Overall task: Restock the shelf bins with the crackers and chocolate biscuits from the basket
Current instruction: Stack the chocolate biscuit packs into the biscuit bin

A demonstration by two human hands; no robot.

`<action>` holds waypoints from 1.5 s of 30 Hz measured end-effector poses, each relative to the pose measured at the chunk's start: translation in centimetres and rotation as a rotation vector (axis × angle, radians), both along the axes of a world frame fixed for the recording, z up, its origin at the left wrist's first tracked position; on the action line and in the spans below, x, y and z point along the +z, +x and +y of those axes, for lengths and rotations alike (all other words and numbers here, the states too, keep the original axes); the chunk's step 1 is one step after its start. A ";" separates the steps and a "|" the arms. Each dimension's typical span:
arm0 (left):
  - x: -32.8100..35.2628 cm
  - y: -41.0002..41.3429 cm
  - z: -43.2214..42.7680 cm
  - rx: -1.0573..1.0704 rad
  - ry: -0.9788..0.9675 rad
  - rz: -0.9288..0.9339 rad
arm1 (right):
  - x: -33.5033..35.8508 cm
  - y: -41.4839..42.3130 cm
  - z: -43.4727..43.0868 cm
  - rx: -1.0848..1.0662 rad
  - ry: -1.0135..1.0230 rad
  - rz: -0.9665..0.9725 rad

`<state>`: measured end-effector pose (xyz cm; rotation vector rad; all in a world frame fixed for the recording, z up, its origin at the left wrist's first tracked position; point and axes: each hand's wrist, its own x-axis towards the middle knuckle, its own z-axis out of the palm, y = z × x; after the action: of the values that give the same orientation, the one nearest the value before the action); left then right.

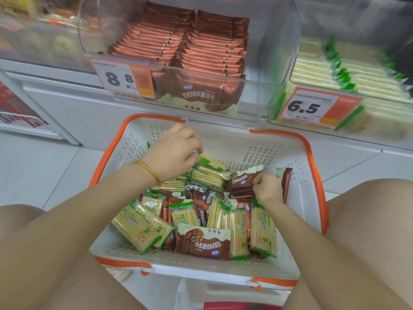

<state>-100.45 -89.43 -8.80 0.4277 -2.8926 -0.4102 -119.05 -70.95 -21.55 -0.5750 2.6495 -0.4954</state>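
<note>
Green-wrapped cracker packs [143, 231] and brown chocolate biscuit packs [203, 242] lay jumbled in the white perforated plastic basket [245, 148]. Deeper in the basket, the right hand [266, 186] pinched a brown pack and the left hand [174, 151] curled onto a green one, apparently sorting by kind. Beyond the basket stood the clear chocolate bin [201, 52] and clear cracker bin [335, 70].

One basket [223, 139] with two orange handles [309, 153] is seen. In it about nine cracker packets [138, 229] and about seven chocolate biscuit packets [203, 242] can be made out; the counts are kept rough by overlap. Two clear bins [263, 92] are plainly shown, each fitted with one price tag [123, 79]. Two hands are counted, a left hand [172, 151] and a right hand [267, 186], and one bracelet [148, 171]
</note>
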 end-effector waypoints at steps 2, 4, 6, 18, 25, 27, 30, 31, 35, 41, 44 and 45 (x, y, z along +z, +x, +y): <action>0.1 0.0 0.1 0.004 0.009 -0.019 | 0.7 -0.3 0.0 -0.024 0.027 0.046; 0.2 0.0 0.2 0.010 0.022 -0.036 | 1.2 -0.5 0.4 -0.050 0.102 0.055; 0.3 0.0 0.2 0.013 0.028 -0.049 | 1.1 -0.5 0.8 -0.048 0.173 -0.033; 0.2 0.2 0.0 0.022 0.046 -0.113 | 1.3 -0.2 0.5 -0.200 -0.102 -0.294; 0.4 -0.4 0.9 0.006 0.249 -0.178 | 11.8 1.4 0.3 0.289 -0.337 -0.283; 1.2 -0.7 1.7 0.030 0.476 -0.174 | 14.3 1.9 0.2 0.370 -0.469 -0.437; 2.3 -0.8 2.6 0.038 0.830 -0.147 | 16.6 2.8 -0.7 0.388 -0.654 -0.673; 2.6 -0.8 2.8 0.046 0.932 -0.129 | 17.1 3.1 -1.1 0.385 -0.706 -0.738; 3.5 -0.5 3.1 0.058 1.178 -0.048 | 18.2 4.0 -2.4 0.353 -0.818 -0.825; 5.4 0.4 2.4 0.198 1.346 0.226 | 18.7 4.9 -2.7 0.225 -0.938 -0.877; 7.4 0.5 2.0 0.242 1.418 0.463 | 19.9 6.6 -3.0 0.343 -0.805 -0.845; 8.3 0.5 1.6 0.242 1.420 0.524 | 20.7 7.1 -3.5 0.392 -0.778 -0.801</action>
<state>-99.91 -87.78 -0.51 0.6589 -1.5900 -2.0732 -111.91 -74.43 -0.87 -0.8515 1.4887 -1.3081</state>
